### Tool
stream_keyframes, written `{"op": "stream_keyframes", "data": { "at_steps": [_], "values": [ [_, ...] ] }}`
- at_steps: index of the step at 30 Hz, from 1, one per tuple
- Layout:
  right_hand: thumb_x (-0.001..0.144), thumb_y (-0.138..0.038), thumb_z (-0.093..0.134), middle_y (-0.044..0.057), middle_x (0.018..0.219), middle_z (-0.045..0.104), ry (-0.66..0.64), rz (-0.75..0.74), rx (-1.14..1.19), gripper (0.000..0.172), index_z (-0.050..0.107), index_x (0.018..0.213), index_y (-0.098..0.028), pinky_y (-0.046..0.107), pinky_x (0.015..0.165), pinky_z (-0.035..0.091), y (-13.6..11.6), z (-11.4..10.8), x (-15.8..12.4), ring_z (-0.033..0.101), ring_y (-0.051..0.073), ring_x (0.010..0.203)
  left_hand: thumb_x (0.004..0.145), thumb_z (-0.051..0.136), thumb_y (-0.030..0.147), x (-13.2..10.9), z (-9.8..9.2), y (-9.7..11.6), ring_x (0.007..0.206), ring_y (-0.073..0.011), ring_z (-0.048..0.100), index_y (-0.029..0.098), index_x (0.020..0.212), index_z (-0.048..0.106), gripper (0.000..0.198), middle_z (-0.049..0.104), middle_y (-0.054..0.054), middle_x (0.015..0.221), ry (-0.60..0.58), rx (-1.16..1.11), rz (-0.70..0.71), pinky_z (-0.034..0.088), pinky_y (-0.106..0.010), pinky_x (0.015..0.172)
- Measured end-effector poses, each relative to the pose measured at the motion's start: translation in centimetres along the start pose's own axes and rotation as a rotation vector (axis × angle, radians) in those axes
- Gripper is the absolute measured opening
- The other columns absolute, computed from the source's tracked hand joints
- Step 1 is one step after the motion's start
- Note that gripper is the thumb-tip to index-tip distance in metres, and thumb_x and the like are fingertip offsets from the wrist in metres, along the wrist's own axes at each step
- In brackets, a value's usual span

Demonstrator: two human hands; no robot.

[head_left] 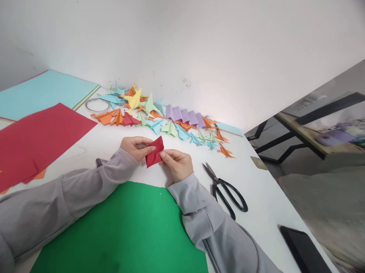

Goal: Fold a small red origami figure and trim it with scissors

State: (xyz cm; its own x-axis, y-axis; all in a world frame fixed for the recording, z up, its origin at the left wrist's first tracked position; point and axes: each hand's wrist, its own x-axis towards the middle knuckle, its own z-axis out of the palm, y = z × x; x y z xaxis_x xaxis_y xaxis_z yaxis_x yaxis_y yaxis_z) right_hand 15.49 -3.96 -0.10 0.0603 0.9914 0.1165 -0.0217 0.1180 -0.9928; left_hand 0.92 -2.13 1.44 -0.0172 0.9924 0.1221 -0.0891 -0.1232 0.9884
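Observation:
A small folded piece of red paper (pixel 155 154) is held up between my two hands, tilted, just above the white table. My left hand (pixel 136 147) pinches its left side, thumb on the near face. On its right edge, my right hand (pixel 177 164) grips with thumb and bent fingers. Creases show on the paper's face; its far side is hidden. Below my wrists lies a large green sheet (pixel 128 231). Black-handled scissors (pixel 224 189) rest to the right of my right hand, blades slightly apart.
Folded paper figures (pixel 170 127) in several colours line the wall, with a pleated purple strip (pixel 186 115) among them. A roll of tape (pixel 97 104), a large red sheet (pixel 48 137) and blue sheets (pixel 41 92) lie left. A black phone-like slab (pixel 310 257) lies near the right edge.

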Motion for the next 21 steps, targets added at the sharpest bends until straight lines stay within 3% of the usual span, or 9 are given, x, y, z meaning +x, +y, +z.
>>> {"op": "stream_keyframes", "data": {
  "at_steps": [10,16,21],
  "values": [
    [0.058,-0.032,0.074,0.003,0.059,0.07,0.016,0.048,0.004,0.016,0.072,0.064,-0.017,0.026,0.049,0.046,0.08,-0.08,0.11,0.058,0.014,0.05,0.057,0.071,0.02,-0.24,0.1,-0.1,0.057,-0.0144,0.064,0.013,0.07,0.069,0.015,0.069,-0.003,0.061,-0.031,-0.014,0.022,0.054,-0.025,0.056],
    [0.057,-0.032,0.074,0.003,0.055,0.068,0.059,0.052,0.009,0.017,0.07,0.062,-0.017,0.025,0.045,0.043,0.11,0.05,0.13,0.056,0.013,0.047,0.051,0.071,0.014,0.15,-0.13,-0.83,0.065,-0.0159,0.066,0.013,0.078,0.07,0.027,0.071,-0.004,0.07,-0.202,-0.158,-0.021,0.055,-0.027,0.064],
    [0.054,-0.035,0.076,0.001,0.054,0.067,-0.012,0.045,0.017,0.02,0.069,0.063,-0.018,0.026,0.048,0.046,-0.17,0.23,-0.03,0.057,0.014,0.048,0.053,0.074,0.019,-0.1,0.1,-0.71,0.064,-0.0149,0.065,0.012,0.077,0.069,0.025,0.07,-0.004,0.069,-0.178,-0.176,-0.032,0.055,-0.028,0.063]
  ]
}}
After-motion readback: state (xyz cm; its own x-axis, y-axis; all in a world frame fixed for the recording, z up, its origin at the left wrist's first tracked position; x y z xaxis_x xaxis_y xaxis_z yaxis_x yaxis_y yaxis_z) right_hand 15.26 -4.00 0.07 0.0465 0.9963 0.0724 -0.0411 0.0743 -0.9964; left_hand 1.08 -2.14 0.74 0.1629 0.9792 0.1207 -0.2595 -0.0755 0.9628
